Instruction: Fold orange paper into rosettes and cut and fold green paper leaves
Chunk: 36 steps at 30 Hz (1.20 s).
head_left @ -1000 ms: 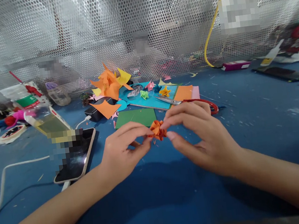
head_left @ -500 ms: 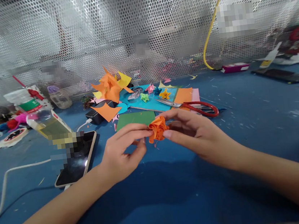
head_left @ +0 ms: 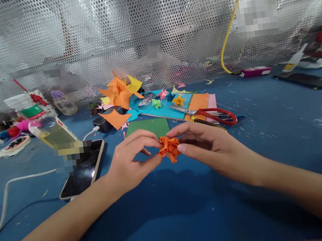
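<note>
An orange paper flower (head_left: 169,149) with curled petals is held above the blue table, between my two hands. My left hand (head_left: 133,161) pinches its left side with thumb and fingertips. From the other side, my right hand (head_left: 211,145) grips it between thumb and index finger. Just behind lies a green paper sheet (head_left: 147,128). Scissors with red handles (head_left: 217,115) rest beyond my right hand. Small folded paper flowers, among them a yellow one (head_left: 178,100) and a green one (head_left: 156,104), sit on a light blue sheet (head_left: 171,112).
Orange cut paper pieces (head_left: 119,92) are heaped at the back, over a black box (head_left: 105,123). A phone (head_left: 83,171) with a white cable lies left, by a bottle of yellowish liquid (head_left: 58,135). A dark flat device (head_left: 308,79) lies far right. Perforated metal panels (head_left: 149,28) close the back.
The orange paper flower has turned and dropped slightly, its curled face now more toward me. My left thumb has moved up against it. The view has shifted a little.
</note>
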Available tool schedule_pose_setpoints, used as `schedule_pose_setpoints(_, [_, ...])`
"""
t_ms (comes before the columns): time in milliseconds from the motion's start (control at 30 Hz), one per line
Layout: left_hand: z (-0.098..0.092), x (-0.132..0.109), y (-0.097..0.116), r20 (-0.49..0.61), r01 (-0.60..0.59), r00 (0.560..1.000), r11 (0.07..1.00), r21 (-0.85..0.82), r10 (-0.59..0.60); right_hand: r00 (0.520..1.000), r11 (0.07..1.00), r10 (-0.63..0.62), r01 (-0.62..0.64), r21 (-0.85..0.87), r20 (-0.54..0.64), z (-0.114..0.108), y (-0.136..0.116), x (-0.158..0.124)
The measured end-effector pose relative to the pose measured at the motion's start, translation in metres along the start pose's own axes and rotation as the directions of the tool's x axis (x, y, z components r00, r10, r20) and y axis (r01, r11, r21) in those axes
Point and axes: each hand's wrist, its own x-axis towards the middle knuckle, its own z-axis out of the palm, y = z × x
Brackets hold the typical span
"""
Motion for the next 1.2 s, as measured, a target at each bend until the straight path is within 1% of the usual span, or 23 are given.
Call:
schedule_pose_setpoints(67, [0.000, 0.000, 0.000, -0.018, 0.034, 0.999, 0.999, -0.019, -0.034, 1.000, 1.000, 0.015, -0.015, 0.024, -0.009, 0.000, -0.001, 0.001])
schedule_pose_setpoints(200, [-0.001, 0.001, -0.001, -0.010, 0.110, 0.994, 0.993, -0.049, -0.111, 0.996, 0.999, 0.041, -0.040, 0.010, -0.085, -0.001, -0.002, 0.001])
schedule_pose_setpoints(300, [-0.001, 0.001, -0.001, 0.006, 0.194, 0.981, 0.978, -0.082, -0.194, 0.995, 0.998, 0.051, -0.048, 0.040, -0.086, -0.001, -0.001, 0.000])
schedule_pose_setpoints(400, [0.000, 0.000, -0.001, 0.044, 0.327, 0.945, 0.928, -0.179, -0.325, 0.995, 0.996, 0.066, -0.062, 0.059, -0.069, 0.000, -0.001, -0.001])
schedule_pose_setpoints(500, [0.002, -0.001, -0.002, 0.097, 0.442, 0.895, 0.840, -0.314, -0.435, 0.995, 0.997, 0.058, -0.053, 0.059, -0.084, 0.000, 0.000, -0.001])
schedule_pose_setpoints(567, [0.003, -0.002, -0.002, 0.120, 0.481, 0.873, 0.796, -0.367, -0.473, 0.996, 0.997, 0.049, -0.043, 0.065, -0.081, 0.000, 0.002, -0.001])
schedule_pose_setpoints(633, [0.004, -0.002, -0.002, 0.130, 0.493, 0.866, 0.779, -0.388, -0.483, 0.996, 0.998, 0.040, -0.036, 0.058, -0.078, 0.000, 0.004, -0.001])
schedule_pose_setpoints(733, [0.004, -0.002, -0.002, 0.132, 0.477, 0.877, 0.801, -0.361, -0.463, 0.994, 1.000, 0.007, -0.007, 0.000, -0.113, 0.000, 0.007, -0.001])
schedule_pose_setpoints(767, [0.004, -0.002, -0.001, 0.127, 0.463, 0.885, 0.823, -0.330, -0.447, 0.989, 0.999, -0.027, 0.021, -0.045, -0.144, 0.000, 0.008, 0.000])
schedule_pose_setpoints(833, [0.004, -0.002, -0.001, 0.108, 0.410, 0.912, 0.880, -0.241, -0.396, 0.965, 0.972, -0.164, 0.123, -0.202, -0.202, 0.000, 0.008, 0.000])
schedule_pose_setpoints(867, [0.004, -0.002, 0.000, 0.096, 0.371, 0.928, 0.908, -0.195, -0.359, 0.944, 0.935, -0.255, 0.186, -0.302, -0.208, -0.001, 0.008, 0.000])
schedule_pose_setpoints(900, [0.004, -0.003, 0.000, 0.086, 0.326, 0.945, 0.932, -0.156, -0.316, 0.921, 0.883, -0.342, 0.247, -0.399, -0.187, 0.000, 0.008, 0.000])
schedule_pose_setpoints(933, [0.004, -0.003, 0.000, 0.080, 0.279, 0.959, 0.952, -0.124, -0.270, 0.900, 0.825, -0.410, 0.299, -0.479, -0.145, 0.000, 0.007, 0.000])
schedule_pose_setpoints(967, [0.004, -0.004, 0.001, 0.076, 0.230, 0.972, 0.968, -0.098, -0.223, 0.887, 0.775, -0.451, 0.334, -0.537, -0.097, 0.001, 0.007, -0.001])
schedule_pose_setpoints(1000, [0.005, -0.005, 0.001, 0.075, 0.185, 0.981, 0.980, -0.074, -0.180, 0.881, 0.739, -0.470, 0.357, -0.571, -0.057, 0.003, 0.007, -0.001])
schedule_pose_setpoints(1067, [0.005, -0.006, 0.002, 0.083, 0.116, 0.990, 0.993, -0.028, -0.113, 0.884, 0.709, -0.467, 0.362, -0.605, -0.019, 0.006, 0.007, -0.002])
schedule_pose_setpoints(1133, [0.006, -0.008, 0.003, 0.088, 0.080, 0.993, 0.997, 0.019, -0.081, 0.895, 0.702, -0.446, 0.340, -0.626, -0.014, 0.008, 0.007, -0.002])
schedule_pose_setpoints(1200, [0.007, -0.008, 0.004, 0.075, 0.075, 0.994, 0.995, 0.066, -0.080, 0.904, 0.698, -0.428, 0.322, -0.640, -0.012, 0.009, 0.006, -0.003])
